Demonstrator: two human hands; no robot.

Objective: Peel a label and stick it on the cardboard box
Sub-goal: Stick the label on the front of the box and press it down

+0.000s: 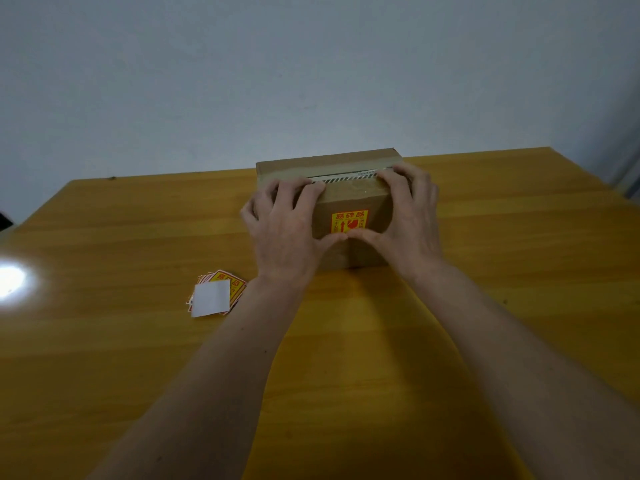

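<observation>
basically looks near done from my end. cardboard box (346,202) sits on the wooden table (138,358), against the far edge, and a yellow-and-red label (349,221) is already stuck on the box face turned toward me, roughly centred on it.

left hand (282,225) is draped over the box's left end, fingers (311,188) spread on the top edge, thumb lying across the face just under the label. right hand (410,216) mirrors it on the box's right end. both hands are spread flat, pressing on the cardboard, not pinching anything; thumb tips nearly meet below the label and cover its bottom edge.

left of the box and nearer me: a fanned sticker stack (223,289) of the same kind, with a white backing sheet (211,299) lying on top, which i read as the peeled liner.

remaining, my guess: finish smoothing the label down, then let go. can't tell whether the lower corners are fully seated, thumbs hide them.

writing: label header reads 易碎品, with an up arrow and a broken-glass-type symbol under it; smaller side text too blurry to read. a striped strip (349,177) runs along the box top seam, looks like barcode-ish print, unreadable.
</observation>
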